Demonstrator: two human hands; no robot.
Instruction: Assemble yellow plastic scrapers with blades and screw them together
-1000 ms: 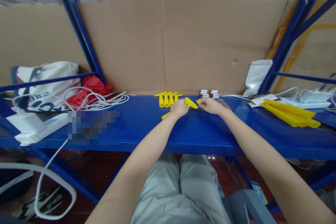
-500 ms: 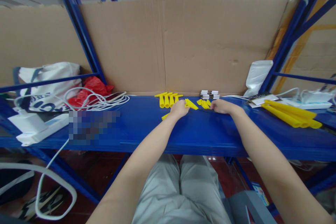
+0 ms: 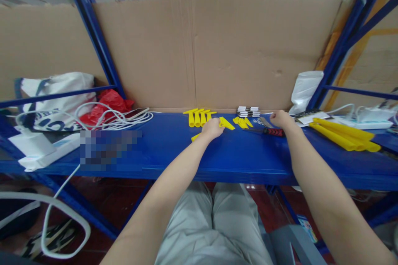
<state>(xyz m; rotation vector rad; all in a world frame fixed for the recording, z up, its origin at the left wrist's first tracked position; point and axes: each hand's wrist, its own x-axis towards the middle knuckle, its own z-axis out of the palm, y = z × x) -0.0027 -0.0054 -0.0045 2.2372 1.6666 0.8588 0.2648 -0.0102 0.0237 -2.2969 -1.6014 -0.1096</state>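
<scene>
Four yellow tubes with crosspieces lie just left of our left hand, which pinches a yellow piece at the middle of the blue shelf; our fingers hide the gripped end. Right of it lie the loose yellow bits. Farther along, our right hand has its fingers curled beside a grey strip; we cannot tell whether it holds anything. To work well, we should brace the left hand against the shelf and use only the right fingertips, so the neighbouring bits stay put.

Around us, from the left, sit a white bag, a red plastic bag and some white cable, well apart from both hands. White cards are stacked behind the loose bits. What looks like a screwdriver lies nearer us than the right hand, shaft toward those bits; we judge it the likeliest snag. Long yellow tubes lie to the far right.
</scene>
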